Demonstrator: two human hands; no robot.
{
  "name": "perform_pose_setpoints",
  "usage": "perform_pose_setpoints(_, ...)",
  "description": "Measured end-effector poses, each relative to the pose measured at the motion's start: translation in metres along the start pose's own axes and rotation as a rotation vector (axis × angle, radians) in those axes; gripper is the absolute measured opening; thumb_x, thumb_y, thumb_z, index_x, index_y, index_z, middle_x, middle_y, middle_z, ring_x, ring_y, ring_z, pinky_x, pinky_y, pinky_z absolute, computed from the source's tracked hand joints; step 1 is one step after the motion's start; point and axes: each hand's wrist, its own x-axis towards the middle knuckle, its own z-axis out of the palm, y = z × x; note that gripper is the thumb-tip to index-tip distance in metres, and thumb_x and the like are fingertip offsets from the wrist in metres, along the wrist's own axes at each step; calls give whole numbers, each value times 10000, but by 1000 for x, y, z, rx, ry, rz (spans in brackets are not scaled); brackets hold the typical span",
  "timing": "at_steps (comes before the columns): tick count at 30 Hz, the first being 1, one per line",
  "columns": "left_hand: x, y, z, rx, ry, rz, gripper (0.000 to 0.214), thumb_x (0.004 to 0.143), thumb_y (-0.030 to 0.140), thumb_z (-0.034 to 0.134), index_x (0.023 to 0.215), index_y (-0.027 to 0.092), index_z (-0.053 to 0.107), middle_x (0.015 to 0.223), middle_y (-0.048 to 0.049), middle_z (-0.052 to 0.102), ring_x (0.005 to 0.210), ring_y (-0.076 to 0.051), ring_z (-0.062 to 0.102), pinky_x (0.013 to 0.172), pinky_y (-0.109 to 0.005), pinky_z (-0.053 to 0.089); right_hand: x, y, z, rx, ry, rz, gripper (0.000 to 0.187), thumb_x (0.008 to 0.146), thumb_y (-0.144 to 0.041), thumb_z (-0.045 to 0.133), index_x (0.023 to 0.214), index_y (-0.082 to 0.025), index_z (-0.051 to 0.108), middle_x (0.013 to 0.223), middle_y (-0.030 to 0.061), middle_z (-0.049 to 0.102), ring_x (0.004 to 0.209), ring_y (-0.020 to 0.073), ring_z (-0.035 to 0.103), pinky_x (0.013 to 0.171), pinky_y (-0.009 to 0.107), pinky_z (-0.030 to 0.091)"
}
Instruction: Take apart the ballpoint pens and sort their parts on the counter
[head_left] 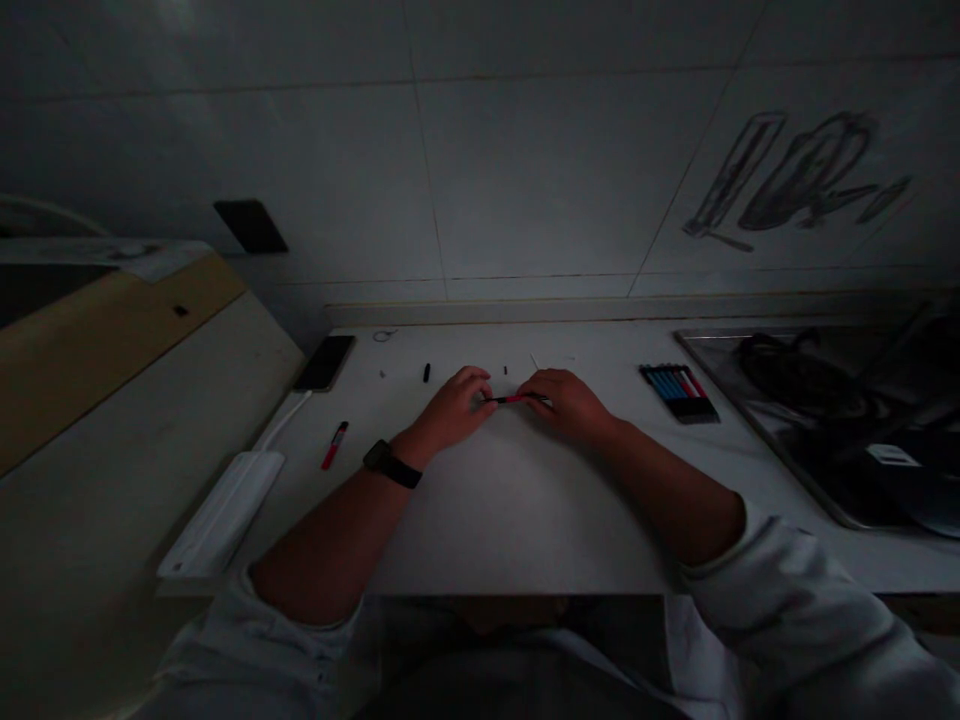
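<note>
My left hand [459, 404] pinches the black end of a slim red and black pen [512, 399], which lies level above the white counter. Fingers of my right hand [568, 402] close round the pen's other end and cover part of it. Just beyond my hands are a small dark piece [505, 370] and a thin white stick [534, 360]. To the left of my left hand is a short black cap [427, 373]. Farther left lies a red marker with a black end [334, 445]. The light is dim, so fine details of the pen are unclear.
A pack of several pens [691, 409] lies right of my hands, beside a metal-rimmed sink or tray [757, 432] holding dark items. On the left are a phone [325, 363], a white power strip [221, 515] and a large box-like unit [150, 400]. A wall [540, 190] stands behind.
</note>
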Motion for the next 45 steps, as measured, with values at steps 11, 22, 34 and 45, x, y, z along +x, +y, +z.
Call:
perform_pose_setpoints(11, 0, -3, 2, 14, -40, -16, 258, 1048, 349, 523, 963, 192, 709, 1267, -97, 612, 1184, -225, 626, 1061, -434, 536, 1, 0, 0, 8, 3, -27, 220, 1016, -267, 569, 1087, -198, 765, 1000, 97, 760, 916, 224, 672, 848, 341, 470)
perform_pose_setpoints(22, 1, 3, -3, -11, 4, 0, 53, 948, 241, 690, 982, 208, 666, 1309, -89, 599, 1251, -237, 600, 1097, -448, 512, 0, -3, -1, 16, -2, 10, 191, 988, -277, 607, 1068, -200, 762, 968, 86, 759, 884, 220, 670, 824, 339, 466)
perform_pose_setpoints(34, 6, -8, -4, -119, 152, -139, 182, 1017, 325, 584, 939, 207, 698, 1219, -75, 638, 1200, -212, 617, 1118, -437, 489, 4, 2, -3, 451, 382, 299, 206, 915, -382, 699, 1083, -262, 704, 1044, 54, 738, 976, 223, 708, 938, 407, 564)
perform_pose_setpoints(45, 1, -1, -7, -32, 65, -44, 273, 1062, 407, 492, 1120, 227, 689, 1206, -79, 626, 1202, -214, 613, 1114, -429, 494, 6, 22, -46, 734, 556, 420, 362, 896, -543, 693, 1140, -280, 643, 995, 32, 685, 916, 184, 677, 860, 370, 587)
